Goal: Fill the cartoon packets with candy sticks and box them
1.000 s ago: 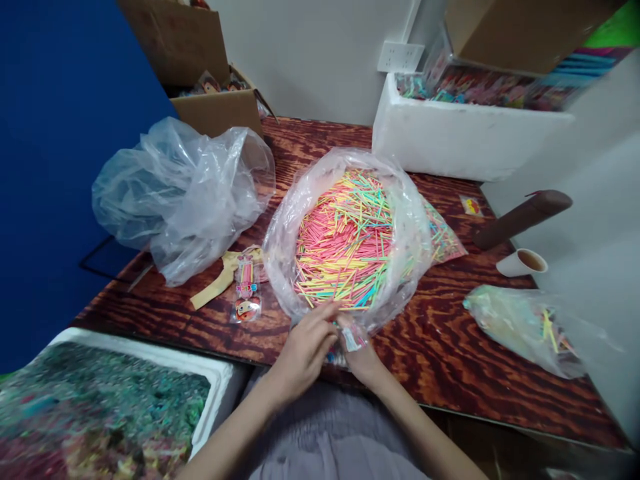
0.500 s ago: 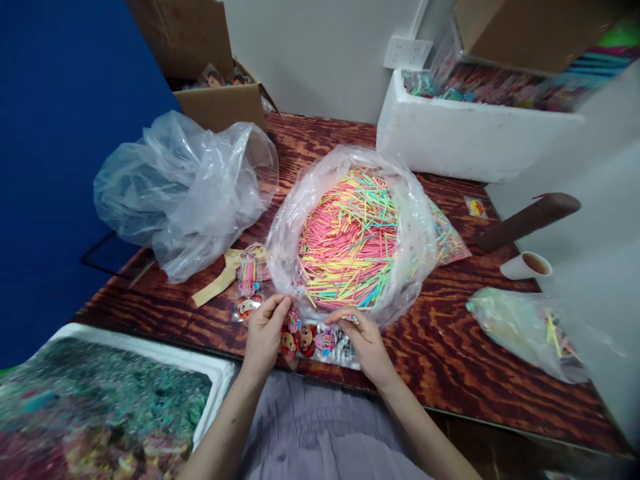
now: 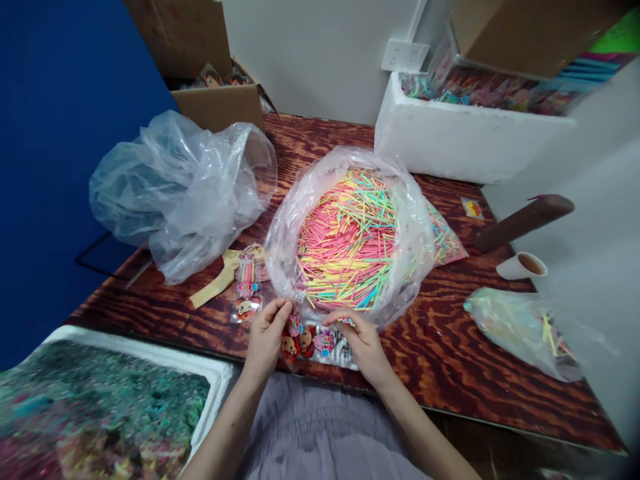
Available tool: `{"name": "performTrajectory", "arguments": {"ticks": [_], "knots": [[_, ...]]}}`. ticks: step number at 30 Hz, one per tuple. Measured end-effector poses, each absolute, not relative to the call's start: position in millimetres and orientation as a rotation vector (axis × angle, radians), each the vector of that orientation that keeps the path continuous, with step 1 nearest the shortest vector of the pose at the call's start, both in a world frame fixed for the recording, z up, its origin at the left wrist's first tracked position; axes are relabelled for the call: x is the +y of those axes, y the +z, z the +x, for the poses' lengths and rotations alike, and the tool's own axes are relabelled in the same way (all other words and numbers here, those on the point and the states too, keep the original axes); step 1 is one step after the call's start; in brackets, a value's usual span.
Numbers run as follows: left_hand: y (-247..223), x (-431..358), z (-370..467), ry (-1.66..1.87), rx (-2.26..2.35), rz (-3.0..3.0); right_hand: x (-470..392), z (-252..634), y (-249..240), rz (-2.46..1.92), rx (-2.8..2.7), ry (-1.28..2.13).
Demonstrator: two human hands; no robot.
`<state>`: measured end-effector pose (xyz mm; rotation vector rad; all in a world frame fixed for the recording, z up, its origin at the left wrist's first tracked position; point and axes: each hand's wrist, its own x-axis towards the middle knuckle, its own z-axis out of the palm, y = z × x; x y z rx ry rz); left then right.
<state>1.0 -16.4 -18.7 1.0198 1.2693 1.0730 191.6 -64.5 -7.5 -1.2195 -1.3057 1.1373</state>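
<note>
A clear plastic bag point(image 3: 419, 227) stands open on the table, full of thin pink, yellow, green and blue sticks point(image 3: 345, 240). In front of its rim, my left hand point(image 3: 267, 333) pinches the edge of a small clear packet with a red-haired cartoon figure point(image 3: 289, 345). My right hand point(image 3: 363, 343) is closed round a small bundle of sticks point(image 3: 346, 321), whose ends show at the fingers. Between my hands lie more printed packets point(image 3: 324, 341) at the table's front edge. Another packet with pink sticks point(image 3: 247, 275) rests to the left, beside a cream cloth strip point(image 3: 215, 287).
Crumpled clear plastic point(image 3: 195, 193) covers the table's left side. Behind are a cardboard box point(image 3: 217, 107) and a white foam box point(image 3: 450, 140). At right are a brown object point(image 3: 525, 221), a paper cup point(image 3: 515, 267) and a small bag point(image 3: 510, 327). A foam tray point(image 3: 215, 380) stands front left.
The whole view has shifted slightly. Both hands keep nearly the same pose and place beside the bag, with the stick bundle still in my right hand.
</note>
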Motion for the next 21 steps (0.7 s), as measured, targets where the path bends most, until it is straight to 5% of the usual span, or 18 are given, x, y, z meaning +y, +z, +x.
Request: {"name": "performTrajectory", "arguments": {"ticks": [21], "knots": [[-9.9,-14.8,4.5,1.084,1.223,1.451,-60.6,199.9,-5.7,-1.215,-1.3,1.116]]}}
